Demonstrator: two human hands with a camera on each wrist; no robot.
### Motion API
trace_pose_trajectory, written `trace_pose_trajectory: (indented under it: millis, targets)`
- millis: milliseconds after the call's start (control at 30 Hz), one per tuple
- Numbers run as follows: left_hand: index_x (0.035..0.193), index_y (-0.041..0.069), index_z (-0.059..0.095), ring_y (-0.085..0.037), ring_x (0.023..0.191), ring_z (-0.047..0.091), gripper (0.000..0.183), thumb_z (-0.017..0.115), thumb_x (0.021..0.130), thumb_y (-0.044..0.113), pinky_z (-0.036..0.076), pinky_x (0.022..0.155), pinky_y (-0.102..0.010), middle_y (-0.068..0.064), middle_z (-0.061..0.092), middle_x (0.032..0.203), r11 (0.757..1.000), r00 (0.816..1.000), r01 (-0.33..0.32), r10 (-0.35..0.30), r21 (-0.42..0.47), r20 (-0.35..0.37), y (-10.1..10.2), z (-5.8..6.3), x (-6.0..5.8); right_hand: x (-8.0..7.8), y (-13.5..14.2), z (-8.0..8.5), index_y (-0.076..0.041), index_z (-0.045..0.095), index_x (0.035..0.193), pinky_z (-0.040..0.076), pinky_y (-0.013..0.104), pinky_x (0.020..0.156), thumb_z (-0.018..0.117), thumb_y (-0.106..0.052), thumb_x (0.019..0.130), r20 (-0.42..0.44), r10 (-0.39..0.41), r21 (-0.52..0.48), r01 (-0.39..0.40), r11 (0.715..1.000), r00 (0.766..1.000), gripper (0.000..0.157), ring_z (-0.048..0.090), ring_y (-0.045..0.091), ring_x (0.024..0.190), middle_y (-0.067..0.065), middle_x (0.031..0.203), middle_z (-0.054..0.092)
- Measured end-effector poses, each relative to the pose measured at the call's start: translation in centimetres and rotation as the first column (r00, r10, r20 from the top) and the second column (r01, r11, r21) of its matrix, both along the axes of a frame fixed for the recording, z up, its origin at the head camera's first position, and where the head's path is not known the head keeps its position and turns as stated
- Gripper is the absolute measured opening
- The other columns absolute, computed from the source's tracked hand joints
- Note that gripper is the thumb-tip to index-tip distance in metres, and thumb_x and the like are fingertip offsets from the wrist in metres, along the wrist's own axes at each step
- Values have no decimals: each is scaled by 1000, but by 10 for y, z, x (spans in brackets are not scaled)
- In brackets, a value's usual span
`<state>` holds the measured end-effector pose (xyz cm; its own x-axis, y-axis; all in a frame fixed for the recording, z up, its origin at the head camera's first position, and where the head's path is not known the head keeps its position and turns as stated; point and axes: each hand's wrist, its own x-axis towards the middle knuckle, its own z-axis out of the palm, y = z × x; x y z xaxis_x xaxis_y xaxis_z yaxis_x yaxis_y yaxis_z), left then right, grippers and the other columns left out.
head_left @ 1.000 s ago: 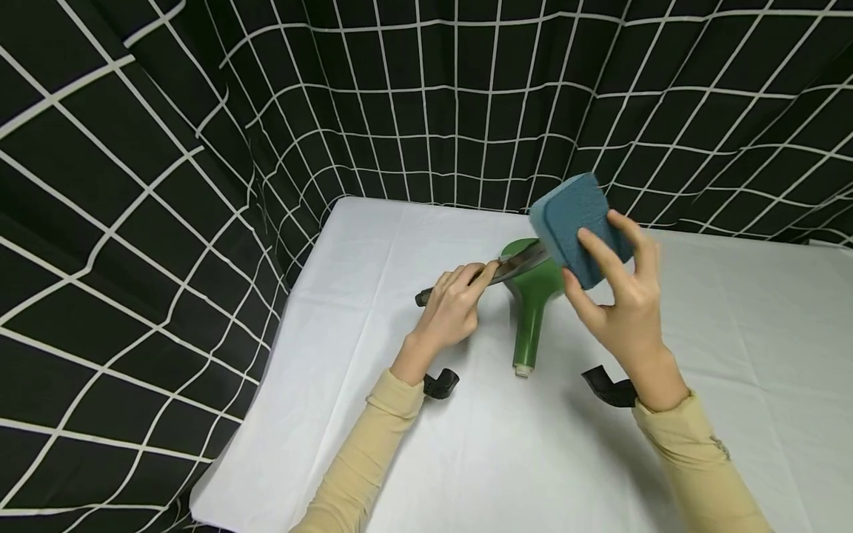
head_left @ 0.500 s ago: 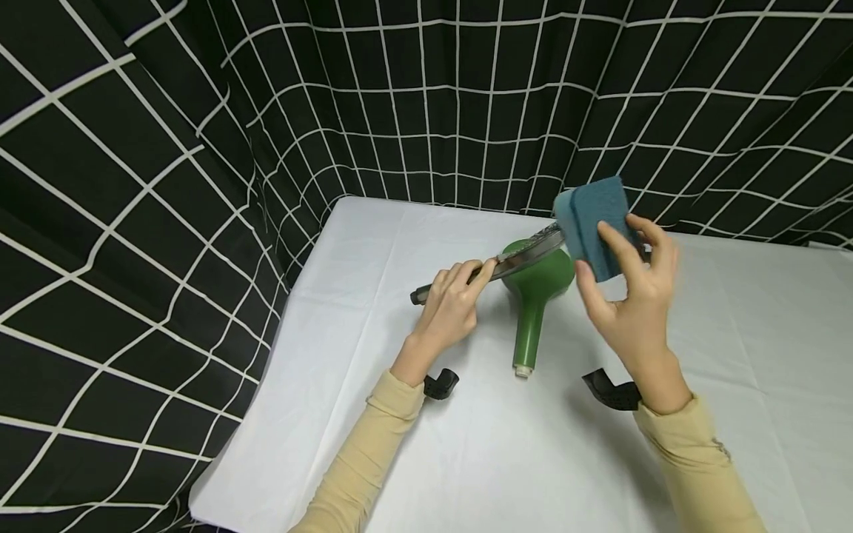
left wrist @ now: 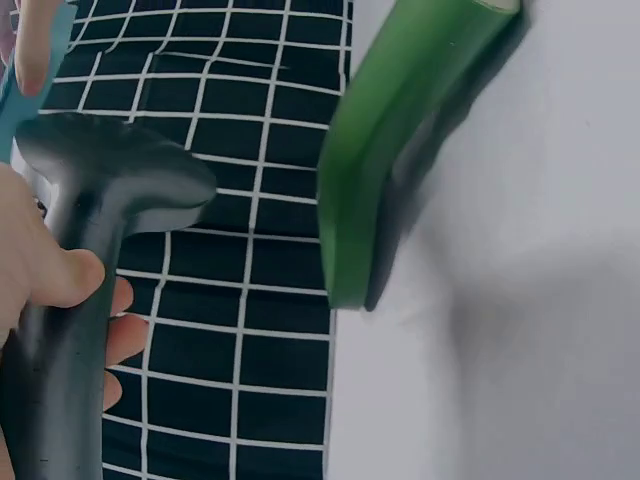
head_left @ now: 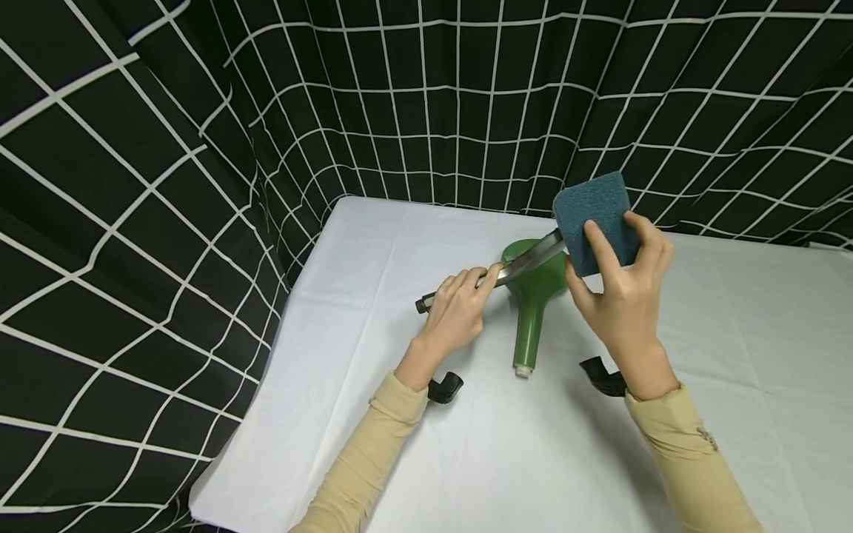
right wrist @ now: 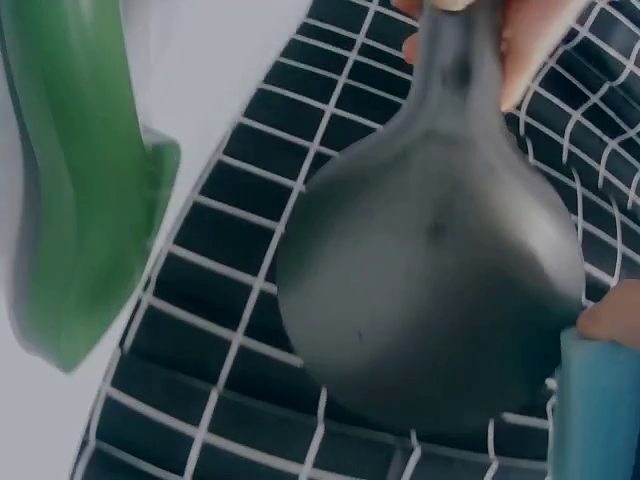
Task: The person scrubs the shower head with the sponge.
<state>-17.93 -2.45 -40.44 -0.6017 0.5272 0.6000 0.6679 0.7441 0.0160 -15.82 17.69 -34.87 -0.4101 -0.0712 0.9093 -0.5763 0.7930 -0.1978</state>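
My left hand [head_left: 456,311] grips the handle of a dark grey hand shower head [head_left: 529,260], held tilted above the table. In the right wrist view its smooth round back [right wrist: 430,260] shows. A blue sponge [head_left: 586,201] is held by its edges between the thumb and fingers of my right hand [head_left: 623,300]. It overlaps the far end of the grey shower head in the head view; whether the two touch is hidden. Below them a green hand shower head [head_left: 529,326] with a white connector end lies on the table, its handle toward me.
A white cloth covers the table [head_left: 480,459]. Black curtains [head_left: 453,96] with a white grid stand behind and to the left. Black mounts [head_left: 445,387] sit under both wrists.
The sponge has shifted right, then turned its broad face more toward the head camera. The grey shower head has tilted slightly in my left hand. The green one stays put.
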Motion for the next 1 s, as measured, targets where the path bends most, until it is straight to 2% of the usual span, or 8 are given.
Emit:
trace_pose_trajectory:
  millis: [367, 500, 600, 700, 767, 833, 933, 1000]
  targets:
    - [109, -3, 56, -22, 84, 59, 27, 55, 81, 0, 48, 66, -29, -13, 60, 98, 996, 991, -3, -9, 89, 131, 4, 4, 6, 17, -30, -42, -3, 58, 114, 38, 52, 73, 79, -6, 56, -41, -11, 356, 25, 934, 999, 62, 41, 45, 90, 31, 113, 45]
    - [115, -4, 50, -19, 83, 58, 29, 51, 87, 5, 47, 68, -26, -14, 58, 104, 948, 931, 23, -136, 318, 338, 2, 0, 4, 20, -30, -48, -3, 59, 113, 35, 53, 76, 74, -9, 61, 12, 36, 313, -38, 949, 999, 54, 40, 47, 92, 31, 114, 43]
    - [123, -2, 41, -18, 72, 57, 37, 50, 87, 2, 44, 59, -25, -16, 58, 102, 815, 825, 42, -355, 578, 441, 1, -2, 1, 19, -25, -41, -3, 61, 108, 32, 51, 78, 65, -17, 68, 59, 98, 76, -102, 992, 993, 43, 37, 44, 99, 30, 116, 41]
    - [122, 1, 36, -20, 73, 58, 47, 59, 81, -3, 44, 59, -25, -20, 59, 97, 590, 683, 16, -597, 807, 422, 2, -2, -1, 16, -18, -27, 1, 60, 104, 32, 43, 81, 63, -22, 69, 45, 116, -269, -100, 958, 992, 42, 35, 36, 106, 24, 119, 39]
    - [119, 2, 35, -20, 80, 60, 54, 64, 75, -8, 46, 62, -26, -22, 59, 97, 448, 604, -24, -706, 894, 370, 3, -1, -2, 15, -13, -16, 6, 55, 105, 34, 36, 82, 63, -19, 73, 44, 168, -470, -128, 873, 985, 42, 35, 31, 108, 19, 121, 38]
    - [116, 3, 34, -19, 76, 61, 57, 66, 71, -11, 47, 59, -27, -23, 59, 97, 357, 552, -70, -764, 931, 334, 4, -1, -2, 14, -9, -9, 8, 50, 107, 36, 31, 82, 62, -9, 76, 23, 277, -633, -200, 747, 961, 38, 37, 28, 106, 17, 119, 39]
    - [113, 4, 33, -17, 62, 57, 51, 61, 74, -14, 45, 51, -26, -24, 57, 97, 283, 491, -88, -822, 955, 289, 6, -1, 0, 11, -8, -7, 7, 45, 112, 40, 29, 77, 61, 5, 76, -38, 464, -771, -321, 550, 885, 39, 39, 28, 103, 17, 117, 40]
    - [114, 2, 33, -18, 58, 54, 47, 57, 77, -15, 44, 49, -27, -21, 55, 98, 257, 450, -72, -854, 964, 261, 9, -1, 1, 7, -11, -8, 7, 44, 113, 41, 29, 77, 63, 7, 74, -84, 531, -796, -378, 473, 843, 43, 39, 29, 102, 19, 116, 40]
